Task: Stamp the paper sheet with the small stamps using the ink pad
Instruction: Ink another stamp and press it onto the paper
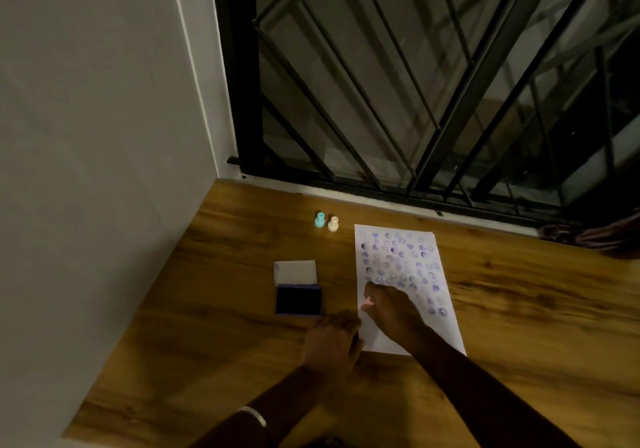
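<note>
A white paper sheet (401, 264) lies on the wooden table, covered with several purple smiley and heart prints. My right hand (391, 309) is over the sheet's lower left part, fingers closed on a small pink stamp (367, 301) that mostly hides under them. My left hand (334, 342) rests flat on the sheet's near left corner and the table beside it. The open ink pad (298, 299), dark blue with its white lid folded back, lies left of the sheet. A teal stamp (320, 220) and a cream stamp (333, 223) stand upright beyond it.
A grey wall (104, 136) runs along the table's left edge. A window with black metal bars (415, 84) stands at the far edge. A dark cloth-like object (595, 236) lies at the far right. Bare wooden table (536, 309) extends right of the sheet.
</note>
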{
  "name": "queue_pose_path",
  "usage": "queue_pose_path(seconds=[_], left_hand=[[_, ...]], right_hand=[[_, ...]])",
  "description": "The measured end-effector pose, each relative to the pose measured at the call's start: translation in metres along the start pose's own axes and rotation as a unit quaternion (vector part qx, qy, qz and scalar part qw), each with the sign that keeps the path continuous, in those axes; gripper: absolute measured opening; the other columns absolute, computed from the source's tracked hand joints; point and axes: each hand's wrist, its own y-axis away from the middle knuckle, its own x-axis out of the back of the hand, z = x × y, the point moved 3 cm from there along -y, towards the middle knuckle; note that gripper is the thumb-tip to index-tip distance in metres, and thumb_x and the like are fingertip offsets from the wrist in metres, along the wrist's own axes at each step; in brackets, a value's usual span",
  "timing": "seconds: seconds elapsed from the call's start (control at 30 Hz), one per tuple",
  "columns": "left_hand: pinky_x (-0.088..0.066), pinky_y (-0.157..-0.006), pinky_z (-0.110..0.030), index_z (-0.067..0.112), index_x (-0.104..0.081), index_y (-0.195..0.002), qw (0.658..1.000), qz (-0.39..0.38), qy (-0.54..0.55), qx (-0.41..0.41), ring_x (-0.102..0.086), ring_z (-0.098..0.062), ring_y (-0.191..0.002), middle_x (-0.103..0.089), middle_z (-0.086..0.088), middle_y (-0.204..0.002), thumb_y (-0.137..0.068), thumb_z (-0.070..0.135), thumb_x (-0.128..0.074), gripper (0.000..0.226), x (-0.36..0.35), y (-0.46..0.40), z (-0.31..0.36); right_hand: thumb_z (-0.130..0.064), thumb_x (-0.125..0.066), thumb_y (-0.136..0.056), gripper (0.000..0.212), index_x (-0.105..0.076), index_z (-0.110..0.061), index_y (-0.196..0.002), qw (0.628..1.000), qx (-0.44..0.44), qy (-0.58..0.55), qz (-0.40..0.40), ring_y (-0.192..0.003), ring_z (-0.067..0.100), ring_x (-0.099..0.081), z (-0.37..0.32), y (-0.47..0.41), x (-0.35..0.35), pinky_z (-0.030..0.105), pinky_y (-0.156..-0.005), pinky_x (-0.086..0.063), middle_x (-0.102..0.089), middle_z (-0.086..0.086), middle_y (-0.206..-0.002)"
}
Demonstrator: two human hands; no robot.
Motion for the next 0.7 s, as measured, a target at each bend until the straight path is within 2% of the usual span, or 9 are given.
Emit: queue_pose_path(seconds=[0.1, 0.17, 0.27, 0.37, 0.4, 0.47, 0.5, 0.6, 0.7], left_hand=[[-0.049, -0.097, -0.031, 0.028, -0.052, -0.126, 1.000, -0.010, 0.009, 0.006, -0.056, -0.015, -0.115, -0.056, 0.006, -0.132, -0.096, 0.045, -0.037, 0.039, 0.004, 0.000, -0.001], [-0.050, -0.092, -0.027, 0.028, -0.055, -0.123, 0.999, -0.017, 0.039, 0.029, -0.060, -0.014, -0.106, -0.062, 0.004, -0.123, -0.098, 0.046, -0.034, 0.037, 0.003, -0.003, -0.006], [-0.052, -0.079, -0.027, 0.022, -0.059, -0.116, 0.977, -0.021, 0.165, 0.134, -0.065, -0.016, -0.092, -0.069, -0.003, -0.105, -0.101, 0.045, -0.031, 0.040, 0.013, -0.007, -0.010], [-0.049, -0.088, -0.031, 0.010, -0.061, -0.112, 0.880, -0.005, 0.372, 0.295, -0.061, -0.021, -0.101, -0.065, -0.009, -0.112, -0.103, 0.027, -0.036, 0.031, 0.037, -0.022, -0.017], [-0.049, -0.080, -0.031, 0.009, -0.062, -0.105, 0.846, 0.001, 0.423, 0.324, -0.061, -0.020, -0.092, -0.065, -0.008, -0.103, -0.102, 0.022, -0.037, 0.028, 0.046, -0.027, -0.020], [-0.043, -0.056, -0.026, 0.011, -0.061, -0.081, 0.736, 0.020, 0.557, 0.384, -0.053, -0.015, -0.063, -0.059, -0.004, -0.073, -0.099, 0.021, -0.040, 0.029, 0.065, -0.033, -0.021], [-0.039, -0.052, -0.024, 0.012, -0.060, -0.075, 0.696, 0.022, 0.599, 0.396, -0.049, -0.014, -0.057, -0.057, -0.003, -0.066, -0.097, 0.021, -0.043, 0.029, 0.072, -0.034, -0.023], [-0.048, -0.064, -0.028, 0.013, -0.066, -0.080, 0.637, 0.041, 0.675, 0.370, -0.059, -0.017, -0.069, -0.067, -0.004, -0.072, -0.093, 0.022, -0.051, 0.022, 0.081, -0.035, -0.029], [-0.051, -0.076, -0.034, 0.014, -0.066, -0.087, 0.578, 0.048, 0.729, 0.365, -0.064, -0.021, -0.086, -0.076, -0.004, -0.073, -0.097, 0.027, -0.048, 0.024, 0.082, -0.034, -0.034]], right_hand=[[-0.029, -0.059, -0.092, 0.022, -0.054, -0.017, -0.111, 1.000, -0.013, -0.019, 0.009, -0.096, 0.018, -0.065, -0.001, 0.005, 0.001, 0.027, -0.077, -0.051, -0.068, 0.003, -0.103], [-0.030, -0.059, -0.092, 0.016, -0.055, -0.020, -0.104, 0.999, -0.015, -0.026, 0.028, -0.090, 0.015, -0.064, -0.004, 0.007, 0.005, 0.023, -0.071, -0.047, -0.067, 0.000, -0.099], [-0.027, -0.055, -0.094, 0.008, -0.056, -0.021, -0.098, 0.998, 0.005, -0.028, 0.061, -0.079, 0.011, -0.063, -0.015, 0.007, 0.014, 0.022, -0.064, -0.044, -0.069, -0.001, -0.091], [-0.027, -0.049, -0.097, 0.014, -0.060, -0.019, -0.098, 0.994, 0.040, -0.045, 0.088, -0.078, 0.013, -0.064, -0.029, 0.005, 0.025, 0.027, -0.068, -0.052, -0.069, 0.000, -0.087], [-0.027, -0.047, -0.098, 0.017, -0.061, -0.018, -0.099, 0.993, 0.051, -0.044, 0.095, -0.078, 0.014, -0.065, -0.033, 0.004, 0.029, 0.028, -0.070, -0.053, -0.069, 0.002, -0.087], [-0.027, -0.043, -0.099, 0.023, -0.063, -0.015, -0.101, 0.990, 0.074, -0.045, 0.108, -0.079, 0.017, -0.065, -0.043, 0.002, 0.038, 0.033, -0.071, -0.054, -0.070, 0.004, -0.089], [-0.027, -0.042, -0.099, 0.025, -0.063, -0.015, -0.101, 0.989, 0.086, -0.048, 0.113, -0.079, 0.018, -0.065, -0.048, 0.000, 0.042, 0.034, -0.071, -0.054, -0.070, 0.004, -0.089], [-0.028, -0.042, -0.098, 0.022, -0.061, -0.018, -0.097, 0.985, 0.112, -0.050, 0.121, -0.074, 0.017, -0.064, -0.064, -0.004, 0.047, 0.032, -0.066, -0.052, -0.069, 0.004, -0.087], [-0.022, -0.049, -0.094, 0.013, -0.061, -0.021, -0.100, 0.983, 0.138, -0.047, 0.110, -0.080, 0.018, -0.066, -0.081, -0.007, 0.045, 0.031, -0.071, -0.053, -0.070, 0.004, -0.092]])
